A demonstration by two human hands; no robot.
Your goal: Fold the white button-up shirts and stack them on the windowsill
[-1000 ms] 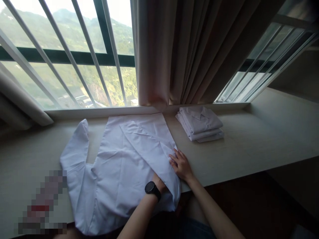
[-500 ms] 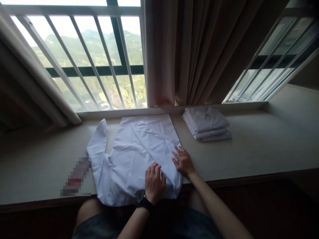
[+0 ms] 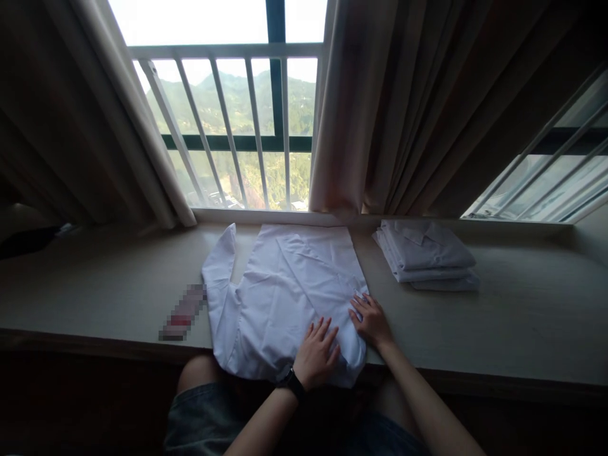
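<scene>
The left hand (image 3: 317,354) lies palm down, fingers spread, on the near part of the shirt (image 3: 270,304). The right hand (image 3: 371,321) rests, fingers extended, on its right edge. The hands are apart but near each other; neither shows a clamped grip. The shirt lies spread on the ledge (image 3: 527,323), its near end over the front edge. One sleeve (image 3: 220,272) extends at left; the other lies diagonally across the body.

Handling: the cloth appears light, soft and limp, prone to creasing rather than breaking. Suggested hold points: the side edges, pinched, or the sleeve's end; support flat with a spread palm. A folded stack (image 3: 427,256) sits beyond, at right.
</scene>
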